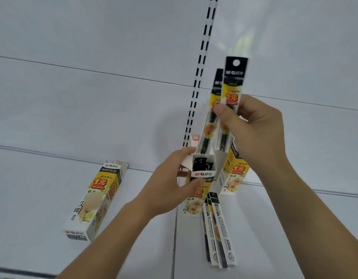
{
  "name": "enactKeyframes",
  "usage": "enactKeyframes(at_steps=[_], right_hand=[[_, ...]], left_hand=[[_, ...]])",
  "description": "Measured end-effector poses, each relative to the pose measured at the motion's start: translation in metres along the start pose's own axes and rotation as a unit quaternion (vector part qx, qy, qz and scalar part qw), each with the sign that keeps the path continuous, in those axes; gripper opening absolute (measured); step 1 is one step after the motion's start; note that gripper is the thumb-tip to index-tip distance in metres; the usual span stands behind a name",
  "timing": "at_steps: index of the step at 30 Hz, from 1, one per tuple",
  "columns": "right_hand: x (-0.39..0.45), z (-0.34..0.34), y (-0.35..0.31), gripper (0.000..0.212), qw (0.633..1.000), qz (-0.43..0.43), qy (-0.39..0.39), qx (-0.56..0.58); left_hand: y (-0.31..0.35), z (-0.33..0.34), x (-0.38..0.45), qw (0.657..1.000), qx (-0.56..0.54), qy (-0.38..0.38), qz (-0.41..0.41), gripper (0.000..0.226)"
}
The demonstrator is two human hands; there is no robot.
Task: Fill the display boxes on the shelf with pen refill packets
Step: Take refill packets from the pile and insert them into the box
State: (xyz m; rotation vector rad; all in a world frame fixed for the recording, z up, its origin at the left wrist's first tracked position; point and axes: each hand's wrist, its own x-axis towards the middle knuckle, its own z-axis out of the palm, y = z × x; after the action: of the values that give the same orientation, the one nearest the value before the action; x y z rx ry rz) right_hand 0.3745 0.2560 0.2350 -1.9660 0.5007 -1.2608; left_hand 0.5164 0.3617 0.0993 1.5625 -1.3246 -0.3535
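Near the shelf (53, 198) back edge, left hand (170, 184) fingers grip an open display box (202, 174) upright w/ its mouth up to receive stock. Right hand (252, 127) fingers pinch 1 refill packet (232, 93) above it, beside another half-inserted packet (209, 127); spare packets (220, 230) lie toward the front edge.

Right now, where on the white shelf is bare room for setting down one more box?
The widest free patch on the white shelf lies left of the lying yellow-and-white cardboard box. Another lies between it and the left hand. Crowded: two upright display boxes and loose black-and-white refill packets under the right hand.
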Motion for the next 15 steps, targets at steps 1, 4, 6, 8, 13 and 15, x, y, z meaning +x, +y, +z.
enactKeyframes(at_steps=[1,4,6,8,13,15], right_hand=[[0.001,-0.003,0.002,0.01,1.0,0.007,0.004,0.004],[0.005,-0.013,0.002,0.009,0.999,0.015,0.019,0.04],[0.005,-0.015,0.003,0.011,0.999,0.009,0.002,0.031],[0.001,-0.013,0.007,0.013,0.999,0.016,-0.034,0.007],[-0.007,-0.018,0.022,0.008,0.99,0.069,-0.116,-0.04],[-0.011,-0.023,0.029,0.01,0.977,0.104,-0.169,-0.073]], left_hand=[[-0.001,-0.001,0.0,1.0,0.0,0.001,-0.001,0.069],[-0.002,-0.002,0.0,1.0,0.005,-0.001,0.004,0.071],[-0.001,-0.001,0.001,1.0,0.008,-0.005,0.009,0.07],[0.0,0.0,0.001,1.0,0.008,-0.008,0.009,0.07],[-0.001,-0.001,0.002,1.0,-0.007,0.0,0.005,0.07],[-0.002,-0.001,0.002,1.0,-0.008,0.001,0.003,0.07]])
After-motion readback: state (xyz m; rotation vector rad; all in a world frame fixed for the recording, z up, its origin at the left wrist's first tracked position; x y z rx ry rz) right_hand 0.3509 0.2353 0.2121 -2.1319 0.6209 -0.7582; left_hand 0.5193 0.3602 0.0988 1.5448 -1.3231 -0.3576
